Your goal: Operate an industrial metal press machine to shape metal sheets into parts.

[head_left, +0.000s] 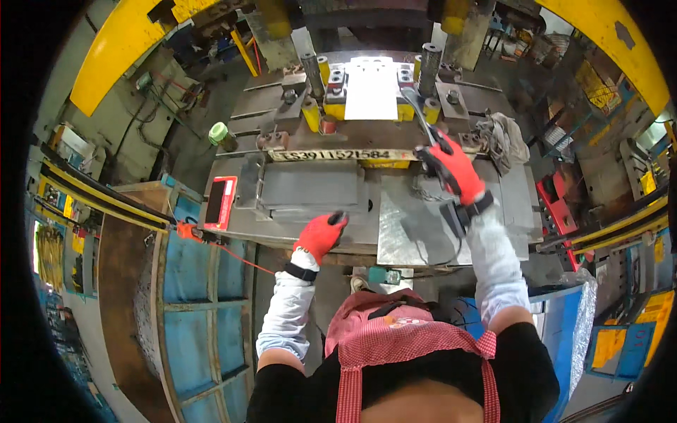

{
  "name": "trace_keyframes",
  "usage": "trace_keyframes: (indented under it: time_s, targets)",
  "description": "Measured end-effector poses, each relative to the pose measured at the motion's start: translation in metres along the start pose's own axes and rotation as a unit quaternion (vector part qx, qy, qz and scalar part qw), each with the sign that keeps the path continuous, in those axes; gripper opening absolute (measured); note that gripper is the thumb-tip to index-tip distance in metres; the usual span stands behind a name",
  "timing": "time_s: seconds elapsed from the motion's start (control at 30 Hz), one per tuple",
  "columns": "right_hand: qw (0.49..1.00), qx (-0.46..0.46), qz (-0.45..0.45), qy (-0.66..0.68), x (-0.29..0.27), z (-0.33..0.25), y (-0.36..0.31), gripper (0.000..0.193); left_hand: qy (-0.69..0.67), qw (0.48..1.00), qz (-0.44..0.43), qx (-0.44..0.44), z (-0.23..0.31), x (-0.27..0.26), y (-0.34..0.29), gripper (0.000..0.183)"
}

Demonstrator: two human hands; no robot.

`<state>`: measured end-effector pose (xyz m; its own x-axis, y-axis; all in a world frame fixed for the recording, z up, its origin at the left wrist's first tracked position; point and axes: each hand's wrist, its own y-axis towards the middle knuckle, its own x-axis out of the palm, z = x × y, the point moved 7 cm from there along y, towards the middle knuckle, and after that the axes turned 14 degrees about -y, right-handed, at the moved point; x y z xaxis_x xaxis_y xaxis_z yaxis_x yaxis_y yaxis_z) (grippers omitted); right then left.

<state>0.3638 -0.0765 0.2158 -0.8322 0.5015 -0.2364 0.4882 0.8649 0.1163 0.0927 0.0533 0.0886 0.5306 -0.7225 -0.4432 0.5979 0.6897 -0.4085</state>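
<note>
We log the press bed (264, 103) first, the largest item, running across the far side with upright posts near its middle. The counter (250, 224) lies in front of it, nearer the body. A blue-framed rack (187, 282) stands to the lower left. On the counter's right part we note a pale metal sheet (402, 240), partly under the right forearm. To its left lies a stack of dark sheets (310, 183), edges roughly aligned. Beyond, between the posts, we see a bright white sheet (372, 92), washed out by glare.

Right grip (455, 169), red-gloved: closed around the handle of a grey curved tool, raised above the counter. Left grip (321, 236), also red-gloved: near the front edge of the stack, fingers partly bent; we cannot tell whether it is closed or holds anything.

A crumpled grey cloth (506, 141) lies at right. A red-bordered flat item (233, 194) lies left of the stack. The grey curved tool (419, 108) has its far end beside the white sheet's right edge; contact we cannot determine. Smallest: a green-capped bottle (219, 132), far left.
</note>
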Motion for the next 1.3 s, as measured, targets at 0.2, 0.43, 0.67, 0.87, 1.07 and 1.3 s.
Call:
trace_keyframes:
  time_s: [0.2, 0.43, 0.67, 0.87, 1.07, 1.3]
  targets:
    - [0.992, -0.035, -0.117, 0.017, 0.002, 0.010, 0.140, 0.014, -0.416, 0.892, -0.163, 0.071, 0.131, 0.034, 0.079, 0.034]
    - [0.996, -0.015, 0.060, 0.071, 0.003, -0.017, 0.055, 0.025, -0.704, 0.648, -0.263, 0.127, 0.152, 0.065, 0.187, 0.037]
    - [0.966, 0.157, 0.153, 0.138, -0.029, 0.079, -0.139, 0.046, -0.759, 0.602, -0.244, 0.044, 0.175, 0.075, 0.192, 0.028]
    - [0.951, 0.258, 0.144, 0.096, -0.030, 0.186, -0.166, 0.040, -0.104, 0.813, 0.070, 0.569, 0.166, 0.001, 0.133, 0.017]
    - [0.962, 0.188, 0.186, 0.073, -0.045, 0.129, -0.164, 0.048, -0.295, 0.842, 0.176, 0.417, 0.122, -0.134, 0.063, 0.021]
    - [0.976, -0.022, 0.022, -0.214, -0.005, -0.001, -0.126, 0.062, 0.057, 0.890, -0.154, 0.425, 0.164, -0.117, 0.038, 0.019]
